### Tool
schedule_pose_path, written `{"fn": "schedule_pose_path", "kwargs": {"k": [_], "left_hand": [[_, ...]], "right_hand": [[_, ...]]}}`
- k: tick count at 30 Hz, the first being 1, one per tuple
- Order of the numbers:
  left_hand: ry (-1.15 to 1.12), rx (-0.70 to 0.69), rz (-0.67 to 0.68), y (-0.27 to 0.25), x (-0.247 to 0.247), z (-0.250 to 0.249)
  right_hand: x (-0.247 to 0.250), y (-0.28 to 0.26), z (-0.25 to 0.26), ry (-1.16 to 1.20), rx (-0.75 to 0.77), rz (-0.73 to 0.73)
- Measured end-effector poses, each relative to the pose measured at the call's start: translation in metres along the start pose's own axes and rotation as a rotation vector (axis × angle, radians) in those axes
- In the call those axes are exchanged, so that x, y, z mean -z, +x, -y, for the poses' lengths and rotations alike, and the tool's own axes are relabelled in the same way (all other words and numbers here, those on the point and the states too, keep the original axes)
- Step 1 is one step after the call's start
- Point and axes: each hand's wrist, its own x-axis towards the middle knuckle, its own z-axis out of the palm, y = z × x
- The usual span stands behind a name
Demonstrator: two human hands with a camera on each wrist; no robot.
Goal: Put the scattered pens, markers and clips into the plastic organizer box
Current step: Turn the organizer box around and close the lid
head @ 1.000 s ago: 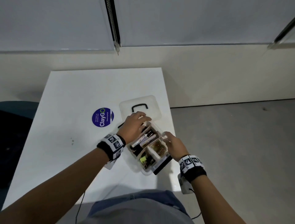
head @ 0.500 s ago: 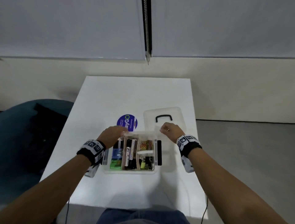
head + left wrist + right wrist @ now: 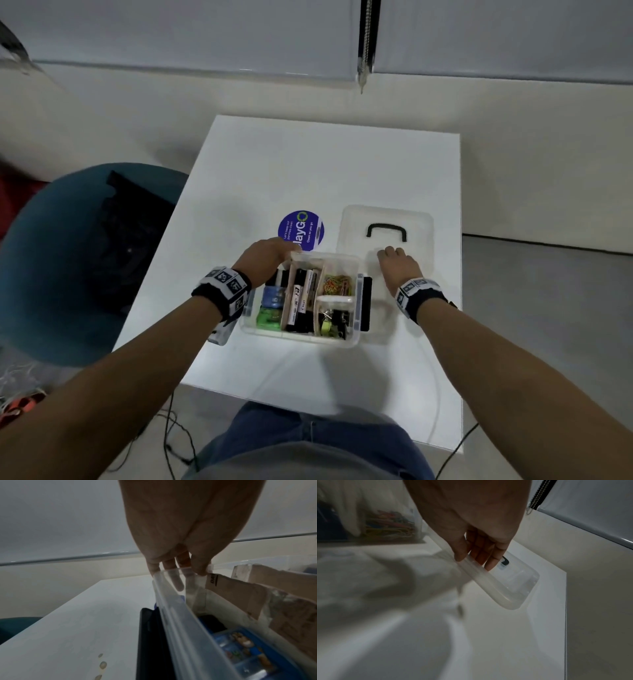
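The clear plastic organizer box (image 3: 356, 308) stands open on the white table (image 3: 308, 164), holding markers (image 3: 301, 298), coloured paper clips (image 3: 337, 284), binder clips (image 3: 334, 323) and small blue and green packs. My left hand (image 3: 270, 257) pinches the box's far left corner; in the left wrist view the left hand (image 3: 181, 572) has its thumb inside the rim (image 3: 171, 601) and its fingers outside. Just right of the box, my right hand (image 3: 394, 263) grips the near edge of the clear lid (image 3: 387, 219). The right hand (image 3: 474, 559) has its thumb at the lid (image 3: 513, 588) edge and fingers on top.
A round purple sticker (image 3: 301, 228) lies on the table behind the box. A teal chair (image 3: 68, 257) with a black bag stands to the left. The table's right edge (image 3: 460, 274) runs close to the lid. Cables lie on the floor below.
The box has been turned from a diagonal to square with the table. My right hand has left the box and taken hold of the lid's near edge; my left hand stays on the box.
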Motion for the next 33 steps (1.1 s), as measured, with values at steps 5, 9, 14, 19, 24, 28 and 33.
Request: {"fn": "schedule_pose_path", "kwargs": {"k": [5,9,14,19,24,28,33], "left_hand": [[-0.139,-0.01,-0.034,-0.002,0.0,0.002],[-0.315,0.018,-0.364,-0.005,0.014,-0.005],[-0.495,0.153,-0.57,-0.015,0.041,-0.005],[-0.339,0.176,-0.345,-0.027,0.029,0.004],[-0.256,0.193,-0.251,-0.058,-0.008,0.012],[-0.262,0.188,-0.244,-0.069,-0.02,0.022],[-0.303,0.202,-0.225,-0.072,-0.026,0.038]], "right_hand": [[0.032,-0.007,0.001,0.165,-0.03,-0.155],[0.073,-0.027,0.032,0.22,0.06,-0.319],[0.098,-0.08,0.104,0.146,0.263,-0.389],[0.074,-0.116,0.162,0.083,0.374,-0.341],[0.053,-0.138,0.181,0.061,0.374,-0.246],[0.046,-0.139,0.178,0.12,0.42,-0.195],[0.055,-0.109,0.158,0.484,0.177,-0.25]]}}
